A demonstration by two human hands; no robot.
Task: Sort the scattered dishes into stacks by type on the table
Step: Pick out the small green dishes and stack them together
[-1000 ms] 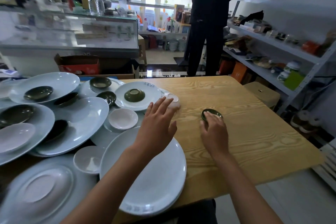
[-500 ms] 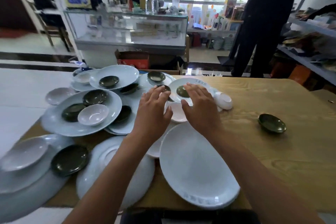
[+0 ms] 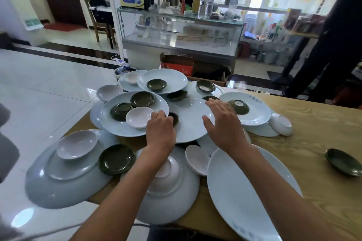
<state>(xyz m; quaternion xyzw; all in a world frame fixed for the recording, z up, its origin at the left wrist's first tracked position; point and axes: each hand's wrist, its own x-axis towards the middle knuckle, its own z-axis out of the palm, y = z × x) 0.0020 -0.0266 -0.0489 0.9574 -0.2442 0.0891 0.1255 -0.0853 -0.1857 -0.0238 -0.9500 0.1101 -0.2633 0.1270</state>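
Note:
Scattered dishes crowd the left half of the wooden table (image 3: 313, 139). My left hand (image 3: 160, 133) curls its fingers over the near edge of a small dark green dish (image 3: 175, 118), which lies on a large white plate (image 3: 190, 121). Over that plate's right rim my right hand (image 3: 223, 123) is spread, holding nothing. A round plate (image 3: 117, 125) to the left carries two green dishes (image 3: 142, 99) and a small white dish (image 3: 138, 117). One green dish (image 3: 342, 162) lies alone at the right.
A big oval plate (image 3: 244, 197) lies under my right forearm at the front edge. An overturned white plate (image 3: 168, 191) and a platter (image 3: 64, 178) overhang the table's left side. A person in black (image 3: 333, 45) stands beyond the far right corner, and a glass counter (image 3: 182, 31) is behind.
My view swung left. My right hand left the lone green dish and came over the large white plate. My left hand moved onto the small dark green dish.

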